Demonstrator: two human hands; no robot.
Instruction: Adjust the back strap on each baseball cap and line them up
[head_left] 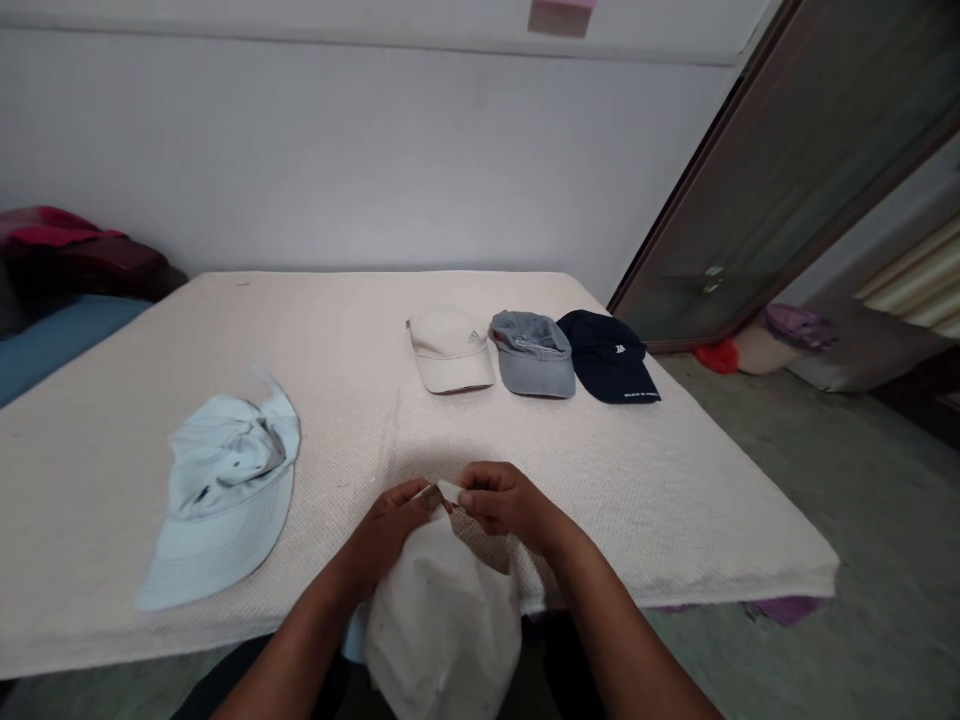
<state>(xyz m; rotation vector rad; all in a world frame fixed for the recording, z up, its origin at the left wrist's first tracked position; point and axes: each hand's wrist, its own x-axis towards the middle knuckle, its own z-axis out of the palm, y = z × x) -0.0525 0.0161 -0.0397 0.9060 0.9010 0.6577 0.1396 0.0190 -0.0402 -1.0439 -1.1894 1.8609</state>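
Observation:
A white baseball cap [442, 620] is held low in front of me, its back strap turned toward the bed. My left hand [390, 530] is closed around the strap at a brass-coloured buckle [431, 497]. Between the thumb and fingers of my right hand [499, 497] is the pale loose end of the strap [450, 490], just right of the buckle. The opening at the back of the cap shows below my right hand. Part of a light blue edge shows under the cap at its left.
A crumpled light blue cap [225, 490] lies on the left of the white bedspread [360, 430]. Farther back sit a cream cap [450, 350], a grey-blue cap [532, 355] and a navy cap [609, 355] in a row. A wall stands behind.

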